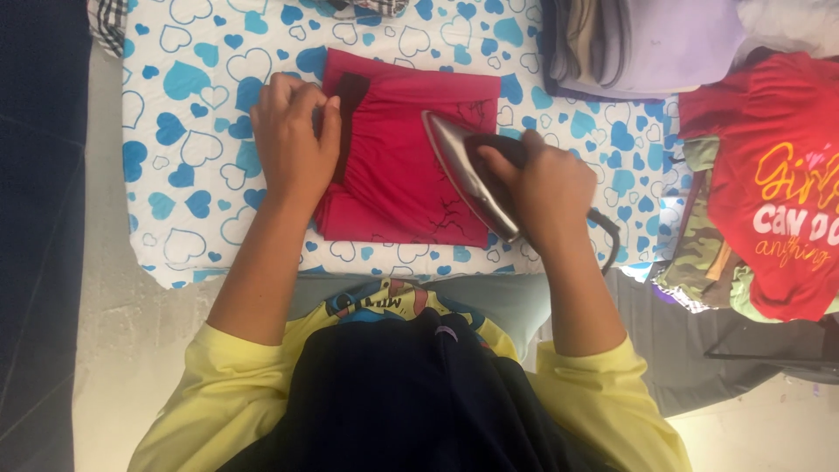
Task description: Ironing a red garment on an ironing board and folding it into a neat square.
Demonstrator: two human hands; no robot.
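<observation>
Steel-soled iron with a dark handle (pixel 472 170) lies tilted on its edge over the folded crimson cloth (pixel 402 157), its long axis diagonal, tip toward the far left. I see my right hand (pixel 546 188) clenched on the handle; my left hand (pixel 293 135) presses flat on the cloth's left edge — fingers released. White padded board with blue hearts (pixel 188 131) lies beneath; a red printed shirt (pixel 778 183) and folded lilac fabric (pixel 647 44) crowd the right.

My left grip (pixel 293 144) lies palm down, fingers curled, at upper left of centre. My right grip (pixel 546 188) is clenched in a fist right of centre. Both yellow-sleeved forearms angle inward from below.
</observation>
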